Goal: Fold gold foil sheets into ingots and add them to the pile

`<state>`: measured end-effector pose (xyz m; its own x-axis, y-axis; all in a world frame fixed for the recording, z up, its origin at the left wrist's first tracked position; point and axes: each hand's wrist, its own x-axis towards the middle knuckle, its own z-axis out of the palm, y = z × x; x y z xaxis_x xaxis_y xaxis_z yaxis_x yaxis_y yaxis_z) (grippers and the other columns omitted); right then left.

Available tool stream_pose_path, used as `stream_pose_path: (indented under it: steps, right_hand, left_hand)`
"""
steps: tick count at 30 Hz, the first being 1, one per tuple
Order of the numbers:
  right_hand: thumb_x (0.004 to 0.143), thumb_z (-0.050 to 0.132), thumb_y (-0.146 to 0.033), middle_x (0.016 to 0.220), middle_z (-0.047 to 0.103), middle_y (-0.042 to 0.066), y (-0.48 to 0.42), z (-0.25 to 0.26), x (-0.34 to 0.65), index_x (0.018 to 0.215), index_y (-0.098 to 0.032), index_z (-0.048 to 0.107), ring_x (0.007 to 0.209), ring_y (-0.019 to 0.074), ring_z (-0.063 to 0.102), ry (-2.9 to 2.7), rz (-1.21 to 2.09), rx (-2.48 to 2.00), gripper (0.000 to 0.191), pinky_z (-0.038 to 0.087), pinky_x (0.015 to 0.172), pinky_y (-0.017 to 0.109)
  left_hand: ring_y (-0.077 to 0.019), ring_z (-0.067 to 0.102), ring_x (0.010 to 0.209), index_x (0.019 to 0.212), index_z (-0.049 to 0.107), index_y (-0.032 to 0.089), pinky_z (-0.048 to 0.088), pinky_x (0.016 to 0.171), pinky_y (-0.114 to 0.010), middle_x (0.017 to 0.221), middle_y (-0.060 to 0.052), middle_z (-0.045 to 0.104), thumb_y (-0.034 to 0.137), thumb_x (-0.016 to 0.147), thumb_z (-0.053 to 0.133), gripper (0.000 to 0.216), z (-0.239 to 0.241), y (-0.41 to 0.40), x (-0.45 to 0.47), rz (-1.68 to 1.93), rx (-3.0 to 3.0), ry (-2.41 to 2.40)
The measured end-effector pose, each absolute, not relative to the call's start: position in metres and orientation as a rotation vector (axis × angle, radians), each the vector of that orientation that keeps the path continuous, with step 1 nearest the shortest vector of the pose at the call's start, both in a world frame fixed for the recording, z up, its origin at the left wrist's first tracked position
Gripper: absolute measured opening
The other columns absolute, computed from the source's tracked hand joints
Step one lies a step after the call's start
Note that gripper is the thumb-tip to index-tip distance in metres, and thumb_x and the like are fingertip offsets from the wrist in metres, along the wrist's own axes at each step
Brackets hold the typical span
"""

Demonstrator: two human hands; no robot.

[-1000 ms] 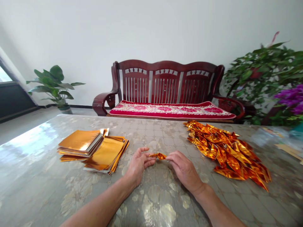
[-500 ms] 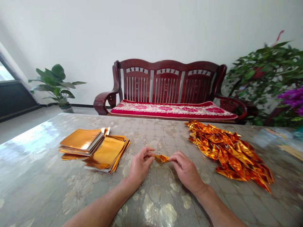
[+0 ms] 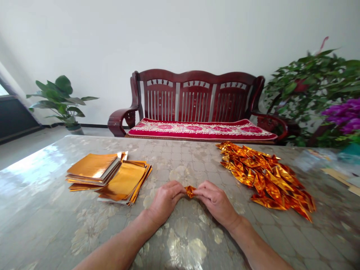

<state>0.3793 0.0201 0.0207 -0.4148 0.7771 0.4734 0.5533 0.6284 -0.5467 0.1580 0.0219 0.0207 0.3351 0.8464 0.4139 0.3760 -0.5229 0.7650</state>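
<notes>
Between my hands, just over the middle of the table, is a folded gold foil paper (image 3: 190, 191), pointed at its ends. My left hand (image 3: 168, 198) pinches its left end, and my right hand (image 3: 214, 200) pinches the right end. Fingers of both hands cover the tips, so only the bulging centre shows. Left of my hands lie two overlapping stacks of flat gold foil paper sheets (image 3: 125, 180). On the right a heap of folded gold foil pieces (image 3: 267, 178) spreads across the table, each shaped like a little boat.
A patterned, glossy cover lies over the table (image 3: 92, 232). Clear plastic bags (image 3: 315, 159) and card pieces (image 3: 341, 178) rest at its right side. Beyond the far edge stands a wooden bench (image 3: 194, 97) with a red cushion. Potted plants (image 3: 64, 99) flank it.
My hands have come closer together around the folded foil paper, and my left fingers have curled further round its end. The whole view has shifted slightly.
</notes>
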Motion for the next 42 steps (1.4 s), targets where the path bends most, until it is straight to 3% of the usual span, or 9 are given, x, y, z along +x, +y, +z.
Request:
stream_pose_path:
  steps: [9, 18, 42]
  right_hand:
    - [0.092, 0.060, -0.021, 0.086, 0.066, 0.003, 0.015, 0.022, 0.372, 0.094, -0.025, 0.074, 0.082, 0.0160, 0.064, -2.035, 0.375, -1.052, 0.015, 0.051, 0.074, 0.027]
    - [0.089, 0.061, -0.014, 0.083, 0.065, 0.001, 0.015, 0.024, 0.365, 0.089, -0.023, 0.073, 0.078, 0.0138, 0.064, -1.970, 0.406, -1.008, 0.016, 0.050, 0.071, 0.022]
    - [0.092, 0.058, -0.014, 0.080, 0.062, 0.002, 0.010, 0.024, 0.360, 0.086, -0.021, 0.069, 0.077, 0.0145, 0.061, -2.044, 0.271, -0.967, 0.014, 0.048, 0.070, 0.024]
  left_hand:
    - [-0.0153, 0.063, 0.073, 0.080, 0.073, 0.028, 0.044, 0.069, -0.022, 0.078, 0.000, 0.067, 0.019, 0.086, 0.064, 0.014, 0.019, 0.019, 0.164, 1.137, 2.108, 1.139]
    - [-0.0114, 0.060, 0.077, 0.083, 0.062, 0.022, 0.042, 0.070, -0.019, 0.083, 0.002, 0.063, 0.016, 0.090, 0.061, 0.009, 0.019, 0.015, 0.167, 1.018, 2.256, 1.260]
    - [-0.0112, 0.062, 0.077, 0.089, 0.066, 0.020, 0.047, 0.073, -0.019, 0.084, -0.001, 0.066, 0.018, 0.094, 0.054, 0.013, 0.012, 0.011, 0.167, 1.030, 2.302, 1.128]
